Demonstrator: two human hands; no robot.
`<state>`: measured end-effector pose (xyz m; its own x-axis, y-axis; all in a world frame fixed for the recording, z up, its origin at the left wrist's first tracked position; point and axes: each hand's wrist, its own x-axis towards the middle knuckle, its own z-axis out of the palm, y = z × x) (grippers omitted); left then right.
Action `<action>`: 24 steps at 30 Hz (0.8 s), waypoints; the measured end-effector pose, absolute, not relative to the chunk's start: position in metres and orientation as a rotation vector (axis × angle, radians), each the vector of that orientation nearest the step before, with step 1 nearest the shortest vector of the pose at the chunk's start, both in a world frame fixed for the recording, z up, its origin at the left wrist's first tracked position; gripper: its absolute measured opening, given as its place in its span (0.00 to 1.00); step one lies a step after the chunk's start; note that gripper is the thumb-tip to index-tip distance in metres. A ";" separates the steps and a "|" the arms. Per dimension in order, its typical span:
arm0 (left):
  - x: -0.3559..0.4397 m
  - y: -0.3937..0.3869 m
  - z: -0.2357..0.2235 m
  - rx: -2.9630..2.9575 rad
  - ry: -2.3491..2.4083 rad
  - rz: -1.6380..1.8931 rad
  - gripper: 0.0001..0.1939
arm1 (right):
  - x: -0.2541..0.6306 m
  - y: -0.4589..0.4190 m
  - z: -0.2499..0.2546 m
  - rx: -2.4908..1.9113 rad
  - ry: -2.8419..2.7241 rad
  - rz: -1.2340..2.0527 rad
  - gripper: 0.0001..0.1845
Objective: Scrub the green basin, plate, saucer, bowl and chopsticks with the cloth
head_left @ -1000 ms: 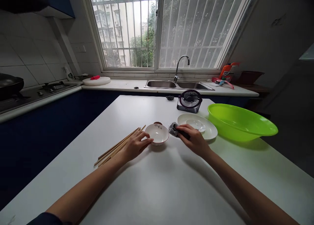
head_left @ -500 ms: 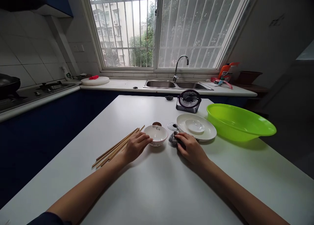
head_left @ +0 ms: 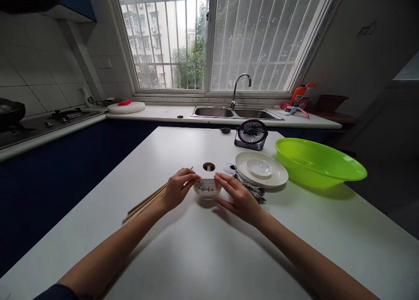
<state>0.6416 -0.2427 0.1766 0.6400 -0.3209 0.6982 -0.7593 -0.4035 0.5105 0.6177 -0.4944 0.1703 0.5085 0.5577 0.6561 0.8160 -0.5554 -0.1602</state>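
A small white bowl (head_left: 207, 188) with a dark flower pattern is held between both hands over the middle of the white table (head_left: 193, 256). Its patterned outer side faces me and its inside is hidden. My left hand (head_left: 177, 188) grips the bowl's left edge with fingertips and thumb. On the opposite side, my right hand (head_left: 240, 201) has its fingers on the rim and its thumb low. A grey cloth (head_left: 258, 193) lies just beyond my right hand, against a large white plate (head_left: 280, 177) that carries a small white dish (head_left: 259, 167). Several wooden chopsticks (head_left: 144, 205) lie partly behind my left hand.
A green basin (head_left: 321, 164) stands at the table's right side. Behind the plate is a small black fan (head_left: 251, 135), with a dark scourer (head_left: 225, 130) to its left. A round hole (head_left: 208, 166) opens in the tabletop beyond the bowl. The sink (head_left: 214, 112) is under the window.
My right hand has let go of the grey cloth, which now lies by the plate, and has moved left onto the bowl. The bowl has tipped, so its outer side faces me.
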 end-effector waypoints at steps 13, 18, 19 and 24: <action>0.647 -0.245 0.171 1.825 -0.585 0.389 0.11 | 0.631 -0.487 0.158 -2.287 -1.086 -0.677 0.45; 0.642 -0.245 0.161 1.991 -0.801 0.632 0.27 | 0.634 -0.489 0.158 -2.217 -0.984 -0.600 0.43; 0.641 -0.245 0.159 2.028 -0.848 0.676 0.32 | 0.635 -0.490 0.158 -2.201 -0.975 -0.588 0.43; 0.638 -0.248 0.148 2.142 -0.941 0.796 0.45 | 0.638 -0.493 0.157 -2.162 -0.991 -0.553 0.42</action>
